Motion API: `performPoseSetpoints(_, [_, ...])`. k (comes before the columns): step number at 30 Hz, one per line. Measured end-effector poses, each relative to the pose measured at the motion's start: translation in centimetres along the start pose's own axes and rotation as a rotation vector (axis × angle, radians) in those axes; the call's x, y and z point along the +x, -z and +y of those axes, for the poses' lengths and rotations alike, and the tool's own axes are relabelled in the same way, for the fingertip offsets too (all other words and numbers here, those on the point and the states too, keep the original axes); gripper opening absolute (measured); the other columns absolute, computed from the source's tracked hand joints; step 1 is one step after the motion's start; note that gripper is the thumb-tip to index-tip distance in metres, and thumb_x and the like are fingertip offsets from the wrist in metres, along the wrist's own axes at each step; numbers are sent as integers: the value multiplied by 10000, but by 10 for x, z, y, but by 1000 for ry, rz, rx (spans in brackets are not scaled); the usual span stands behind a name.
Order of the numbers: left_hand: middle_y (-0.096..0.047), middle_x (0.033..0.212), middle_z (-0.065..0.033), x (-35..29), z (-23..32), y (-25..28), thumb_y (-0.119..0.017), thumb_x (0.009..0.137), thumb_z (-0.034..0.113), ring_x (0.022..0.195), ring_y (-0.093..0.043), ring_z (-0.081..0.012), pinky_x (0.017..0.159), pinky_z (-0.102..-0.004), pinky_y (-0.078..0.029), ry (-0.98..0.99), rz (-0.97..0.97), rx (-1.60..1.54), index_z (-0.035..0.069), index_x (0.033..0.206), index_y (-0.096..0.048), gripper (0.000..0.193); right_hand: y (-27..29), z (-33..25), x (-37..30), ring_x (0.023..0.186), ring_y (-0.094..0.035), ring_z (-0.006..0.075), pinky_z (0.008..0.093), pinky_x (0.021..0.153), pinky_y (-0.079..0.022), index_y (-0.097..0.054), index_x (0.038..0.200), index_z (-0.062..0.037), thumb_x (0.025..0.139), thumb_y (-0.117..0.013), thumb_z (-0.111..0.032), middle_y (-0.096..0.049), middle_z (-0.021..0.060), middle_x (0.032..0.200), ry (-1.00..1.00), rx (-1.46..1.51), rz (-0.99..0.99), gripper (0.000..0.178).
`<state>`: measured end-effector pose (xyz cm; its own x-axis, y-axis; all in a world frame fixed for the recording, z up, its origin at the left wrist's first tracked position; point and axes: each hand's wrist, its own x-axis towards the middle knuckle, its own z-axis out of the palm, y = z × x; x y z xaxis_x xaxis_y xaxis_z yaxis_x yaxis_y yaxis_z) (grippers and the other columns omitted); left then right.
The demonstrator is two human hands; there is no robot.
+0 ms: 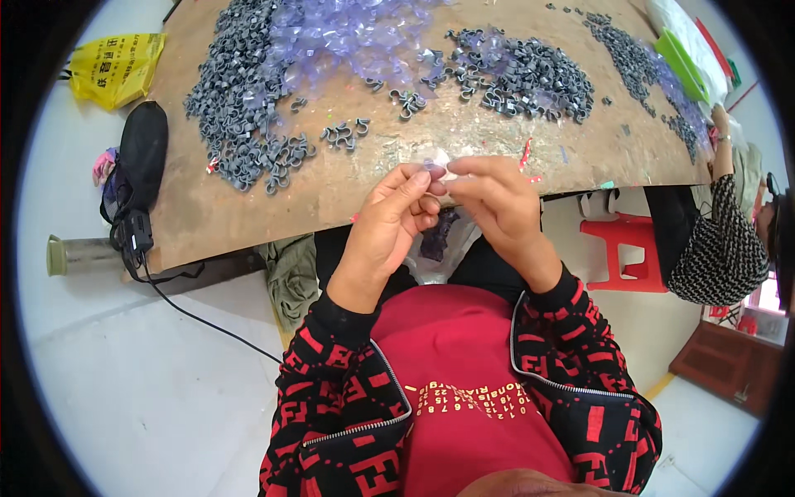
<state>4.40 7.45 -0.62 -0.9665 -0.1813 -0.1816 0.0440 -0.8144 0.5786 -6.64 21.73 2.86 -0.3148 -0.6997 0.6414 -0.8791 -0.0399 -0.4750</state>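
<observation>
Above the table's near edge, my left hand pinches a small clear, purple-tinted plastic piece between thumb and fingers. The fingertips of my right hand close in on the piece's right side and appear to grip it too; its exact shape is too small to make out. Beyond my hands lie several loose grey plastic clips. A large heap of grey clips spreads at the left, beside a pile of clear purple plastic pieces. Another heap of grey clips sits to the right.
The brown wooden table has a black pouch with a cable at its left edge, near a yellow bag. Below stands a clear bottle. At right are a red stool, a co-worker and a green tray.
</observation>
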Motion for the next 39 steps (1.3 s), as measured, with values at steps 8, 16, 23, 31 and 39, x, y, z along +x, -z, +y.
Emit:
performPoseSetpoints(8, [-611, 1042, -62, -1, 15, 2, -637, 865, 87, 723, -510, -31, 646, -193, -421, -342, 307, 628, 11, 930, -607, 104, -34, 83, 52, 801, -622, 195, 302, 708, -477, -653, 952, -36, 832, -609, -34, -644, 89, 899, -312, 80, 45, 128])
performPoseSetpoints(16, [-600, 1115, -95, -3, 12, 23, -580, 829, -32, 657, -455, -3, 578, -166, -392, -406, 153, 662, 15, 801, -511, 88, -44, 110, 68, 679, -581, 131, 256, 646, -469, -651, 1036, -92, 797, -659, -97, -635, 33, 846, -466, 27, -164, 239])
performPoseSetpoints(23, [-597, 1152, -98, -5, 19, 19, -580, 854, 15, 668, -495, -20, 567, -166, -402, -327, 221, 533, 24, 847, -524, 58, -32, 91, 44, 697, -555, 117, 248, 633, -459, -658, 1049, -91, 802, -628, -57, -598, 28, 806, -436, -158, 163, 252])
performPoseSetpoints(31, [-594, 1155, -84, -3, 19, 21, -578, 875, 56, 689, -528, -33, 567, -152, -435, -315, 243, 511, 39, 899, -550, 40, -61, 94, 63, 761, -560, 226, 368, 688, -426, -664, 873, -132, 731, -635, -82, -616, 5, 786, 32, -456, -48, 153])
performPoseSetpoints(39, [-590, 1149, -71, -6, 20, 19, -585, 879, 83, 699, -525, -30, 569, -150, -436, -320, 236, 501, 37, 898, -564, 54, -58, 109, 67, 793, -542, 213, 351, 716, -390, -663, 844, -160, 713, -617, -87, -601, -11, 770, 56, -603, -121, 157])
